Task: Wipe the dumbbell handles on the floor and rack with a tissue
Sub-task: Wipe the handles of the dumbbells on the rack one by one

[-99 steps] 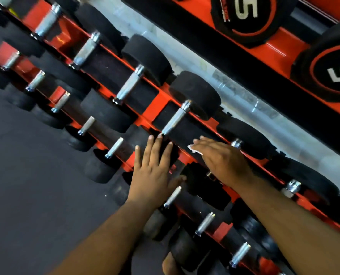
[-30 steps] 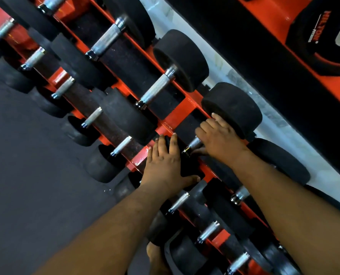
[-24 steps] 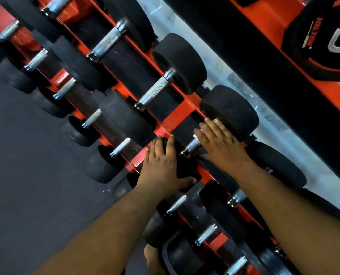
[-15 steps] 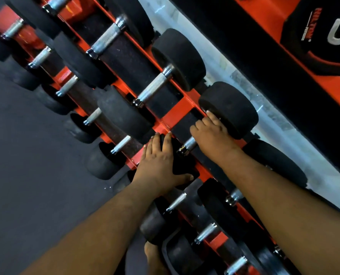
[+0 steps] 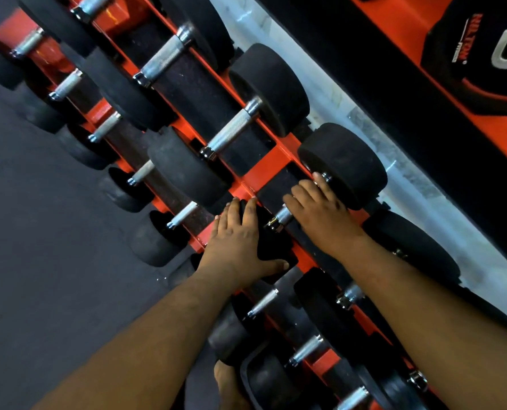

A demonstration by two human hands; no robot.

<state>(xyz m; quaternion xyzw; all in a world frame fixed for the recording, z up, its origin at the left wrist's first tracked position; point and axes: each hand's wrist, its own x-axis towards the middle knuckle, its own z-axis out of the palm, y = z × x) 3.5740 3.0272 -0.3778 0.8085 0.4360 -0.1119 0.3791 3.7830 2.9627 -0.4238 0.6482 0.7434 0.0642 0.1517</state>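
The red rack point(image 5: 264, 173) runs diagonally from the upper left of the frame to the lower right, carrying rows of black-headed dumbbells with knurled metal handles. At centre frame, the right hand point(image 5: 320, 220) is closed over one dumbbell handle point(image 5: 283, 216), its fingers point(image 5: 298, 195) curled across the bar so that only a short bright section of the handle shows to their lower left, next to the collar. The rear head of this dumbbell point(image 5: 344, 164) sits touching the fingertips at upper right. The tissue is not visible; whether it lies under the right palm cannot be determined. The left hand point(image 5: 237, 244) lies flat, fingers extended and released, on the front black head point(image 5: 264, 241) of the same dumbbell, with the thumb spread toward the lower right. The neighbouring handle point(image 5: 231, 130) stands uncovered just up-left of the hands. A dark floor point(image 5: 39, 247) fills the left of the frame. A bare foot point(image 5: 228, 386) appears at bottom centre.
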